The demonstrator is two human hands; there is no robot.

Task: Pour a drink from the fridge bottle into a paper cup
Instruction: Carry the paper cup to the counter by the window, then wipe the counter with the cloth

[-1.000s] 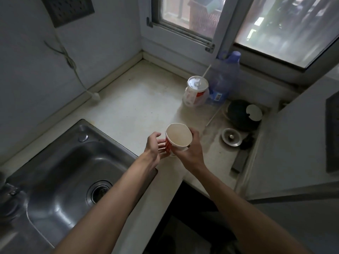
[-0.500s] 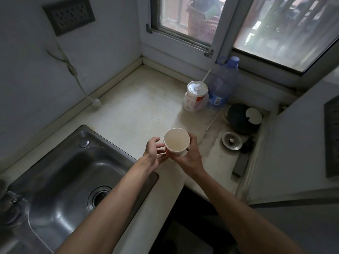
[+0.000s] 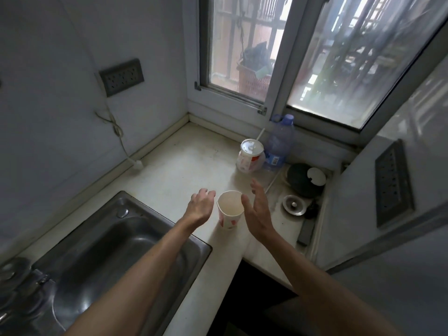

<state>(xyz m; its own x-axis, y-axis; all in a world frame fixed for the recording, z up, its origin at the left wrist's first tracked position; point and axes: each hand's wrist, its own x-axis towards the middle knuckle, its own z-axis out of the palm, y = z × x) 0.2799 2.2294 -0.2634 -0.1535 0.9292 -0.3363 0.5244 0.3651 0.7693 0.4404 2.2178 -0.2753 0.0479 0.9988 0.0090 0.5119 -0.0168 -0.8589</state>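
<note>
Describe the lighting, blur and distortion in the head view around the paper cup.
Head view: backlit by the window, leaving the counter and paper cup in dim bluish light. Head view: wide-angle distortion bows the window frame and wall edges. Head view: left hand and right hand look fairly sharp; the sink shows pale glare, soft toward the lower-left corner.
</note>
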